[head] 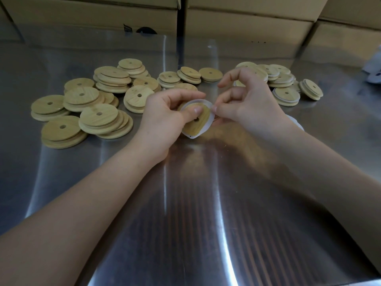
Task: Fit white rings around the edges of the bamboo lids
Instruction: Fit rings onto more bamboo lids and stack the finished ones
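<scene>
- At the middle of the table (195, 203), you hold one bamboo lid (196, 122) just above the surface. Its white ring (208, 123) sits loosely on it and is not yet seated all round.
- To your right, a few ringed lids (285, 93) look finished. To your left, the much larger heap of bare lids (82, 104) remains, so you seem early on.
- Your left hand (165, 120) grips the lid, thumb pressed on its face.
- Your right hand (247, 102) pinches the ring at the lid's right edge, other fingers curled and lifted.
</scene>
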